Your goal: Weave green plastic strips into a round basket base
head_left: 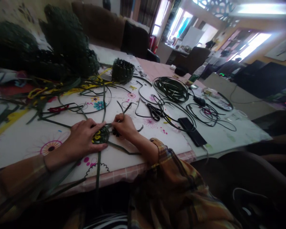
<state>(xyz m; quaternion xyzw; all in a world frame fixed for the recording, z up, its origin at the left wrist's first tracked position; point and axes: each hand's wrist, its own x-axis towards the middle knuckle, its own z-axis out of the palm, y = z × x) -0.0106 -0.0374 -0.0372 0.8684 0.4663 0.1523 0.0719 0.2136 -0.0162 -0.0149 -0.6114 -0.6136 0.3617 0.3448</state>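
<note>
I have the round woven piece, green with yellow strands, lying flat on the flowered tablecloth, and I place everything by it. The left hand sits directly to its left and touches it: the forefinger runs along its far edge, the thumb along its near edge, so the piece rests in the fork between the two and the fingers partly cover it. The right hand is just off the right rim of the woven piece, palm down, thumb and fingertips pressed together in a pinch on a narrow green strip. I can't tell exactly where the pinch meets it, since the fingers hide that spot.

From the woven piece, long green strands fan out across the cloth, one pointing toward my view and over the table's near edge. Beyond it and to the right I see black-handled scissors, with a dark phone further right. A large green coil lies well beyond the piece on that same side. A small woven basket stands upright beyond it, and a red-handled tool lies to its left, past the left hand.
</note>
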